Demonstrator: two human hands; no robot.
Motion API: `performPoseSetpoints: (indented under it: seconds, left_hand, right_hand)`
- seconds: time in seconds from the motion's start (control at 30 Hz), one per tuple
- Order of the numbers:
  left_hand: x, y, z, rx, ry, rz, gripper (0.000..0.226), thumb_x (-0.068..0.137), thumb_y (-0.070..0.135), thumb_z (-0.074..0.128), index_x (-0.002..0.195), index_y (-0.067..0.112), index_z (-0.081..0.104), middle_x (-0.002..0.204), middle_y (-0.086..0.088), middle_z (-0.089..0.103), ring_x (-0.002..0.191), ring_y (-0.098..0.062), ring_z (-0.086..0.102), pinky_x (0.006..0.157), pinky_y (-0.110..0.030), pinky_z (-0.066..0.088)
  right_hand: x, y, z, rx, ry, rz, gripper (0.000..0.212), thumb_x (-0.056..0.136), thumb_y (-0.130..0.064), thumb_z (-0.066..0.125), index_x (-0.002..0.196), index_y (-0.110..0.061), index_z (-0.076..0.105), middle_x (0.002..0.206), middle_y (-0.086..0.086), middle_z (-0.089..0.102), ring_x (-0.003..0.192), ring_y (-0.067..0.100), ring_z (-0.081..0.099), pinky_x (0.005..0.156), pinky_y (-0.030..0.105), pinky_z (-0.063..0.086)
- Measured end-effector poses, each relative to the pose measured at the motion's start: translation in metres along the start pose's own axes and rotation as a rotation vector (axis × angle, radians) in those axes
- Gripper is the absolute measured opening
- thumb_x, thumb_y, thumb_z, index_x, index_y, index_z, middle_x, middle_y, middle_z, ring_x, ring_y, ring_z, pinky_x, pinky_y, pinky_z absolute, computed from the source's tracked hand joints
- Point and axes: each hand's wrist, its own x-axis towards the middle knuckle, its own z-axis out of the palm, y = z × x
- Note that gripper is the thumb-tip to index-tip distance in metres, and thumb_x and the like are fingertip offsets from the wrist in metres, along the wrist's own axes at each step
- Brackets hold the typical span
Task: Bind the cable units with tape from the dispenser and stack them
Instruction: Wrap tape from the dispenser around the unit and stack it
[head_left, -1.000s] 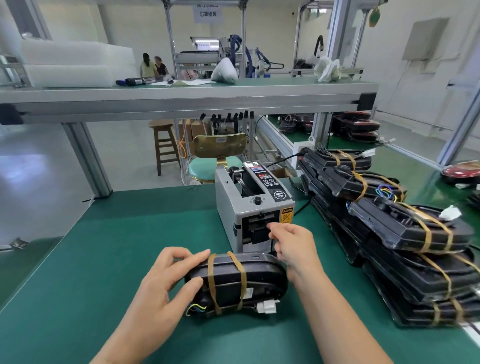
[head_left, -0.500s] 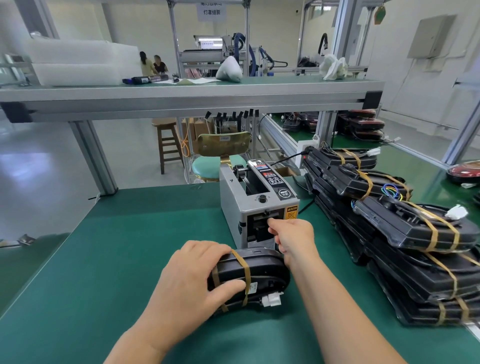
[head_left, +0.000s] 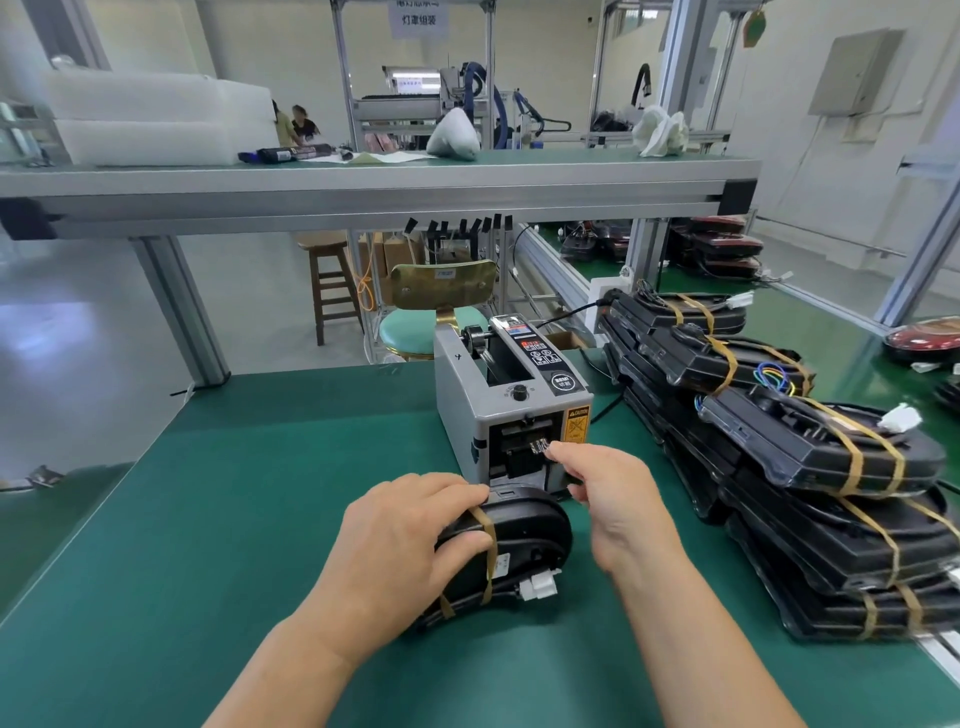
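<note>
Cable unit, black oval plastic shell with two tan tape bands already round it and a white connector at its near edge: lies flat on the green bench mat, directly in front of the grey box-shaped tape dispenser, almost touching its base.

Change noted: a second ago my left hand only touched the end of the cable unit farthest from the dispenser's mouth. Now it sits on top, fingers curled over the upper edge and thumb across the near tape band, holding it down.

My right hand was closed at the dispenser's mouth; now thumb and forefinger pinch the end of a short clear strip of tape that just shows at the slot, the other fingers tucked in.

Reading: unit steadied, next strip in hand but not yet free — I judge another band is meant for this one before it joins the pile of bound black units to the right of the dispenser.
</note>
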Motion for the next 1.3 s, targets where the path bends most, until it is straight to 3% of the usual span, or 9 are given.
performPoseSetpoints:
  seconds: [0.13,0.23,0.3,0.37,0.63,0.83,1.03,1.2,1.3]
  left_hand:
    - [-0.001,0.002,0.001,-0.006,0.033,0.009,0.026,0.077,0.04,0.069,0.101,0.03,0.073,0.1,0.02,0.07,0.081,-0.012,0.066,0.068,-0.035,0.057]
    - [-0.003,0.001,0.001,0.001,0.047,0.023,0.024,0.076,0.038,0.07,0.098,0.029,0.073,0.098,0.021,0.069,0.078,-0.013,0.065,0.065,-0.036,0.056]
    - [-0.003,0.002,0.001,-0.002,0.042,0.023,0.024,0.077,0.039,0.07,0.099,0.03,0.072,0.099,0.02,0.069,0.078,-0.013,0.065,0.065,-0.036,0.056]
    - [-0.003,0.002,0.001,-0.002,0.032,0.021,0.025,0.078,0.039,0.069,0.101,0.03,0.072,0.101,0.02,0.069,0.08,-0.013,0.065,0.067,-0.036,0.056]
    - [-0.005,0.003,0.001,-0.006,0.019,0.022,0.026,0.078,0.039,0.069,0.102,0.031,0.071,0.102,0.019,0.069,0.083,-0.015,0.065,0.068,-0.038,0.056]
    - [-0.005,0.003,0.001,-0.004,0.023,0.035,0.027,0.078,0.039,0.07,0.104,0.031,0.07,0.102,0.019,0.069,0.083,-0.015,0.065,0.069,-0.039,0.056]
    - [-0.005,0.005,-0.001,0.004,0.003,0.037,0.033,0.078,0.035,0.073,0.111,0.036,0.071,0.101,0.017,0.069,0.08,-0.016,0.065,0.066,-0.036,0.055]
    - [-0.003,0.007,-0.003,0.008,-0.036,0.047,0.03,0.083,0.036,0.065,0.112,0.036,0.071,0.102,0.014,0.067,0.082,-0.018,0.064,0.067,-0.039,0.054]
    - [-0.003,0.008,-0.004,0.008,-0.048,0.051,0.029,0.084,0.036,0.064,0.113,0.036,0.07,0.102,0.013,0.066,0.083,-0.018,0.063,0.069,-0.039,0.053]
  right_hand:
    - [-0.018,0.001,0.002,0.042,-0.06,-0.017,0.014,0.079,-0.001,0.072,0.068,0.005,0.067,0.085,0.006,0.067,0.051,-0.004,0.057,0.045,0.006,0.042]
    - [-0.027,0.006,0.007,0.085,-0.056,-0.003,0.026,0.079,0.001,0.073,0.056,-0.012,0.074,0.109,0.008,0.066,0.066,0.001,0.067,0.05,0.013,0.048]
    - [-0.033,0.011,0.011,0.063,-0.068,-0.007,0.029,0.08,-0.003,0.072,0.057,-0.02,0.076,0.115,0.011,0.066,0.086,0.016,0.069,0.065,0.028,0.056]
    - [-0.037,0.015,0.013,0.047,-0.078,-0.006,0.024,0.081,-0.004,0.07,0.06,-0.014,0.075,0.115,0.016,0.066,0.095,0.028,0.067,0.078,0.039,0.057]
    - [-0.048,0.015,0.017,0.014,-0.063,-0.047,0.029,0.079,-0.001,0.071,0.051,-0.008,0.069,0.108,0.002,0.062,0.092,0.021,0.065,0.064,0.027,0.053]
    - [-0.049,0.017,0.018,-0.015,-0.036,-0.051,0.025,0.08,-0.002,0.071,0.055,-0.002,0.069,0.113,0.004,0.062,0.104,0.025,0.064,0.088,0.045,0.053]
    - [-0.05,0.019,0.017,-0.086,-0.021,-0.097,0.026,0.081,-0.006,0.071,0.057,0.002,0.065,0.11,0.001,0.063,0.101,0.018,0.063,0.073,0.03,0.051]
    - [-0.05,0.021,0.017,-0.106,-0.031,-0.119,0.033,0.083,-0.008,0.071,0.05,-0.015,0.069,0.109,-0.005,0.062,0.09,0.008,0.063,0.058,0.016,0.047]
    - [-0.048,0.025,0.013,-0.15,-0.027,-0.166,0.026,0.083,-0.01,0.071,0.058,-0.017,0.071,0.107,-0.007,0.063,0.097,0.007,0.062,0.075,0.025,0.047]
